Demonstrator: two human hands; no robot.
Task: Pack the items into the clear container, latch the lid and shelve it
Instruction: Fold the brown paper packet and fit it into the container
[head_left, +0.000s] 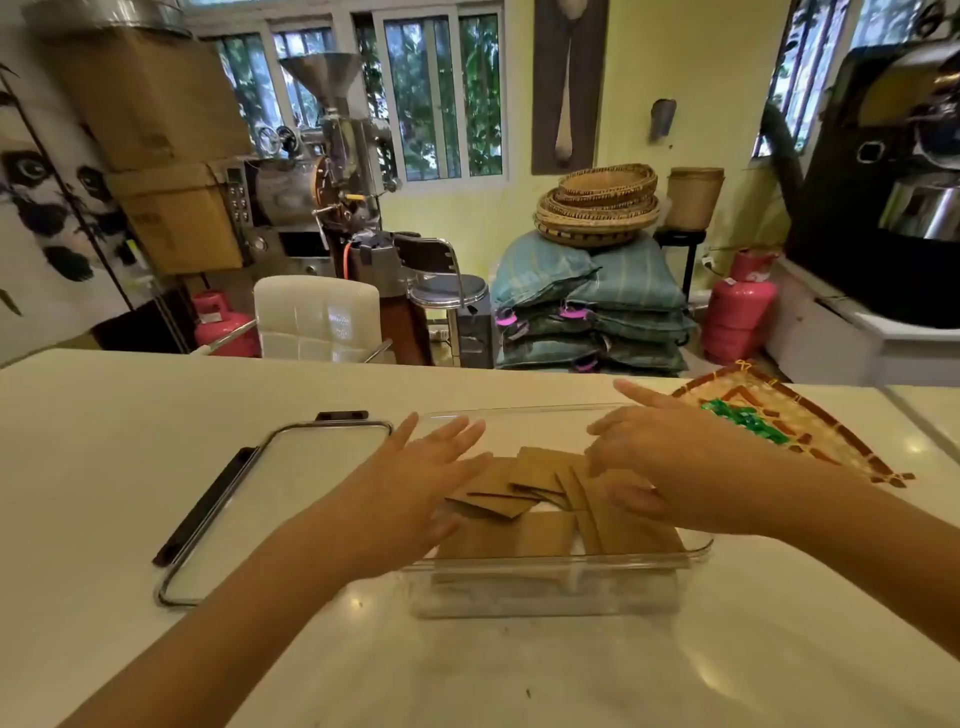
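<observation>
A clear rectangular container (550, 564) stands on the white counter in front of me. Several flat brown cardboard pieces (524, 535) lie inside it, some overlapping at angles. My left hand (415, 483) hovers over the container's left end, fingers spread and holding nothing. My right hand (670, 467) reaches over the right half with fingers apart, its fingertips just above the cardboard pieces. The clear lid (260, 499) with dark latches lies flat on the counter to the left of the container.
A woven tray (841, 447) holding green items (748, 418) sits at the right, behind my right forearm. Beyond the counter's far edge are a white chair back, a stool, stacked sacks, baskets, pink gas cylinders and a roasting machine.
</observation>
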